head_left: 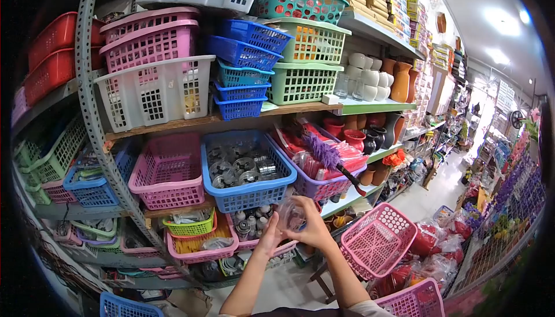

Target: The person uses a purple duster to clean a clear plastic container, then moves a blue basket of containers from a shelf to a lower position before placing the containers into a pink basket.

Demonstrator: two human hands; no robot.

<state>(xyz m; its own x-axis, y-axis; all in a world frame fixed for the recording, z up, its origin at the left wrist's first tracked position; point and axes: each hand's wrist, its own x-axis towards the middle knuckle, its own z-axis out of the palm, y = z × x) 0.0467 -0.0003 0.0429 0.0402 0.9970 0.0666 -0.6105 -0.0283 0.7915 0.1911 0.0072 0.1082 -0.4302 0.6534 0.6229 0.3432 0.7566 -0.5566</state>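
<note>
Both hands are raised together in front of the shelves, around a clear, shiny item [291, 215] that looks wrapped in plastic. My left hand [269, 238] supports its left and lower side. My right hand [313, 223] curls over its top and right side. Just above and left of the hands, a blue basket [248, 195] on the shelf holds several round metal and clear items [248, 176] in plastic. A purple basket [324, 188] with red packets and a purple feathery duster [322, 150] stands right of it.
An empty pink basket [167, 169] is left of the blue one. Another pink basket [378, 241] stands low at the right, beside red plastic-wrapped goods [430, 242]. A perforated metal post [95, 109] rises at the left. An aisle [430, 195] runs back on the right.
</note>
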